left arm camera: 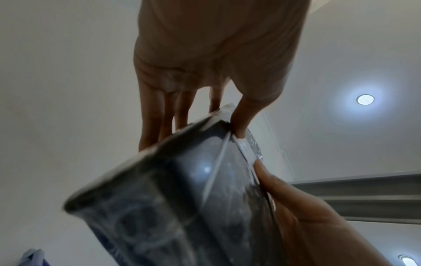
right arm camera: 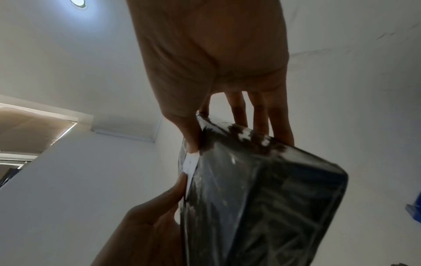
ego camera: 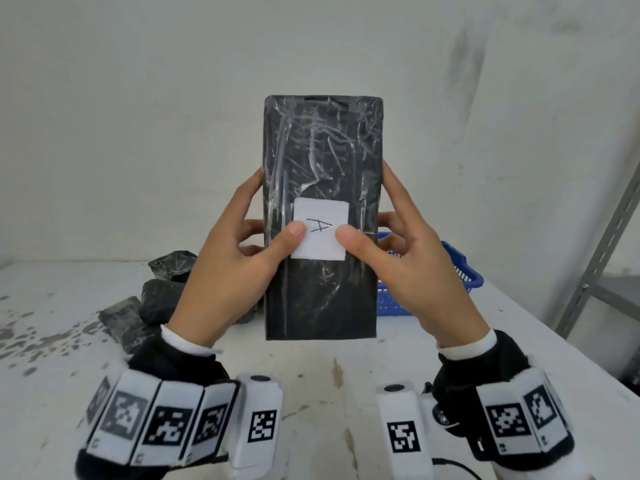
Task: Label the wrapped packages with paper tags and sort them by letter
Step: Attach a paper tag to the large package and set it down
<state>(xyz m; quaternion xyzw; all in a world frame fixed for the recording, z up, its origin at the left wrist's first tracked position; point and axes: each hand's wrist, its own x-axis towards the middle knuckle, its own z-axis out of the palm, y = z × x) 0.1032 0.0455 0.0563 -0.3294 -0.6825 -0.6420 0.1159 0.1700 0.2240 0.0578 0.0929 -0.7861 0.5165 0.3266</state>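
Note:
I hold a tall black plastic-wrapped package (ego camera: 322, 168) upright above the table. A white paper tag (ego camera: 320, 216) marked "A" lies on its front face. My left hand (ego camera: 239, 258) grips the package's left side, thumb pressing the tag's left edge. My right hand (ego camera: 405, 261) grips the right side, thumb on the tag's right edge. In the left wrist view the package (left arm camera: 173, 198) fills the lower middle, with the left hand (left arm camera: 205, 90) above it. In the right wrist view the package (right arm camera: 262, 198) shows the tag's edge (right arm camera: 190, 163) under the right hand's (right arm camera: 205, 90) thumb.
Several small black wrapped packages (ego camera: 159, 296) lie on the stained white table (ego camera: 311, 382) behind my left hand. A blue plastic basket (ego camera: 460, 271) stands at the back right, partly hidden. A grey metal shelf frame (ego camera: 602, 251) rises at the far right.

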